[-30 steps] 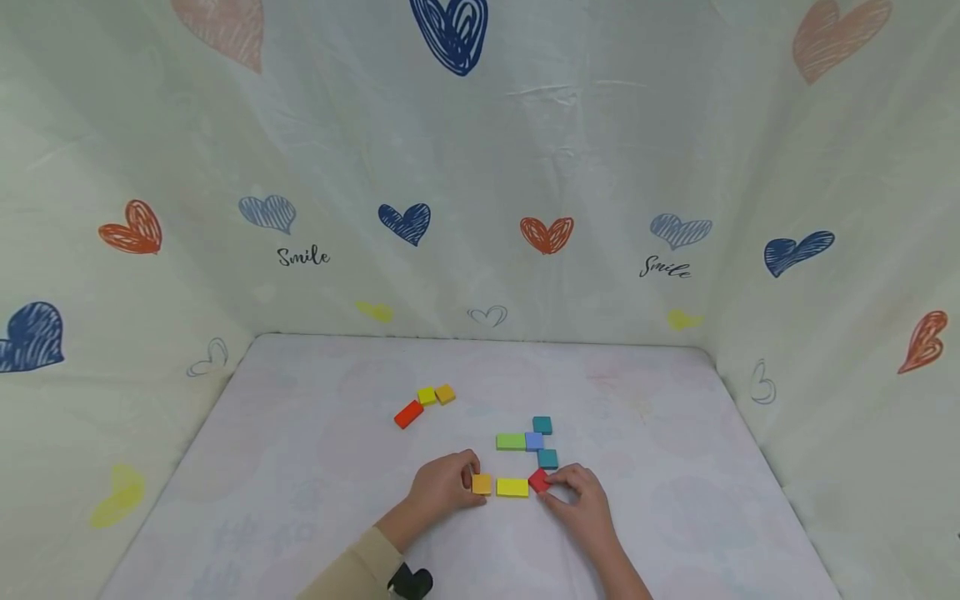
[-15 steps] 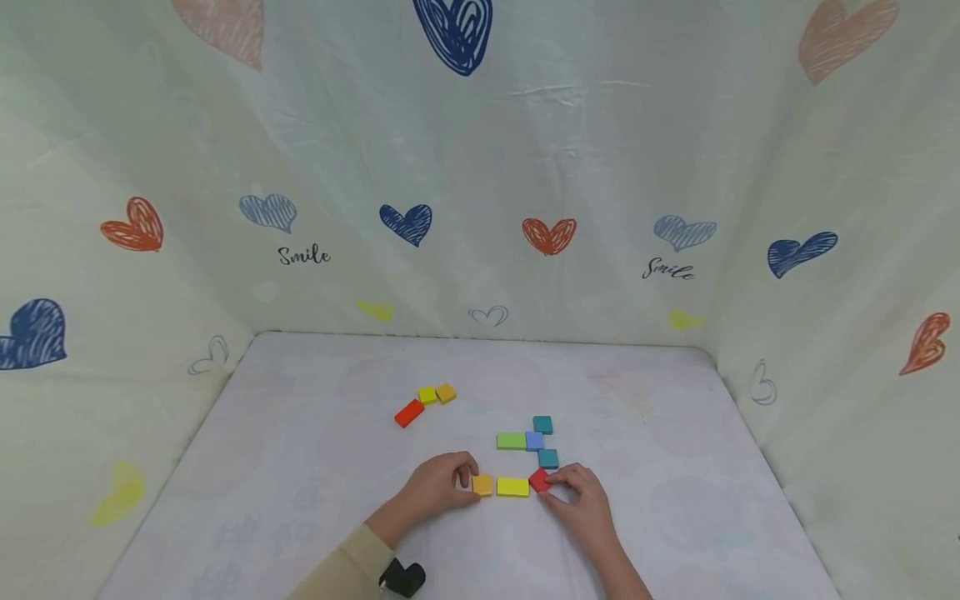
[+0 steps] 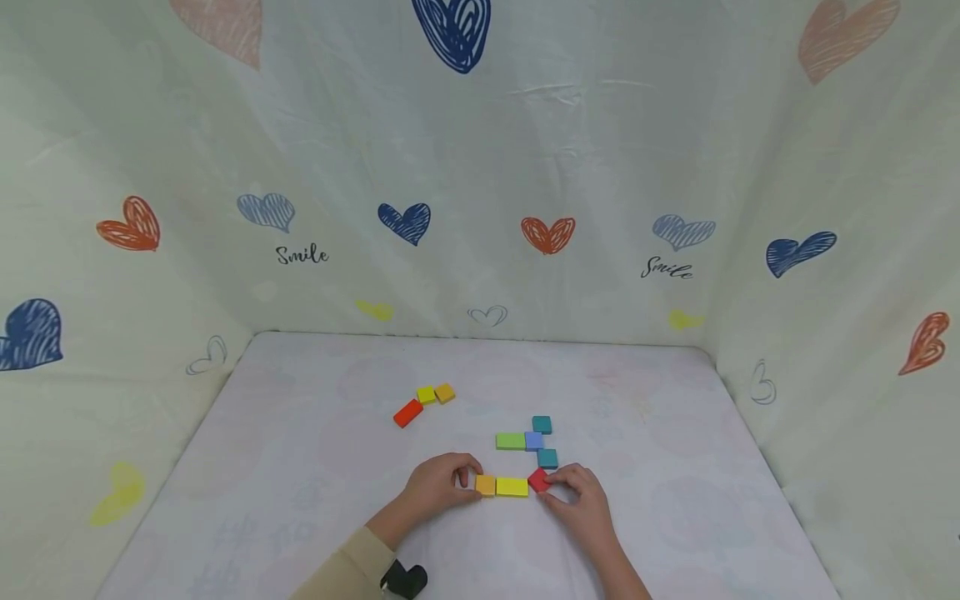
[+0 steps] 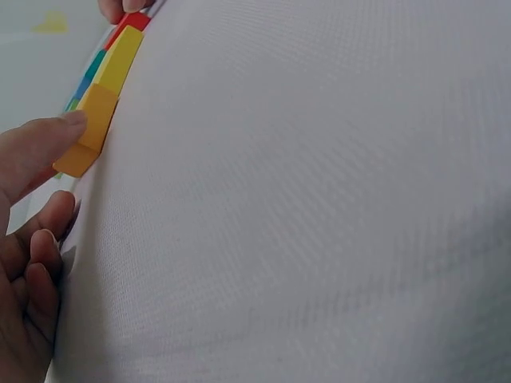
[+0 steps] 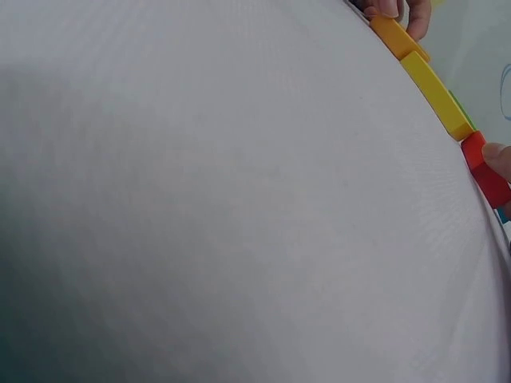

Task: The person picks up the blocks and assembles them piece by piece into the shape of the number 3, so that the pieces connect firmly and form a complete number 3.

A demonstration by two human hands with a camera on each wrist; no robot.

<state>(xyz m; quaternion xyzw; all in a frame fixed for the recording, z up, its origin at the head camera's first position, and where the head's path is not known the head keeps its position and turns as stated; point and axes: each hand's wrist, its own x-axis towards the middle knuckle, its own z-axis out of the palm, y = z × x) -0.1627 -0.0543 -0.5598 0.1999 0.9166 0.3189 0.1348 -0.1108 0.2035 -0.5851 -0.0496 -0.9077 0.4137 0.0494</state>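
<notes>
At the front of the table, an orange block (image 3: 486, 486), a longer yellow block (image 3: 512, 487) and a red block (image 3: 538, 480) lie in a row. My left hand (image 3: 438, 483) pinches the orange block at its left end, thumb on the near side. That block now meets the yellow one's left end. My right hand (image 3: 583, 502) pinches the red block between thumb and finger. The red block sits turned at an angle, one corner against the yellow block's right end. In the left wrist view my thumb (image 4: 48, 144) presses the orange block.
Just behind the row lie a green block (image 3: 511, 442), a blue block (image 3: 534, 442) and two teal blocks (image 3: 547, 458). Farther back left are a red-orange block (image 3: 408, 413), a small yellow block (image 3: 427, 395) and another orange block (image 3: 446, 393). A heart-printed curtain (image 3: 480, 167) surrounds the table.
My left hand has slid the orange block a little to the right, closing its gap with the yellow block. My right hand and the red block have stayed in place.
</notes>
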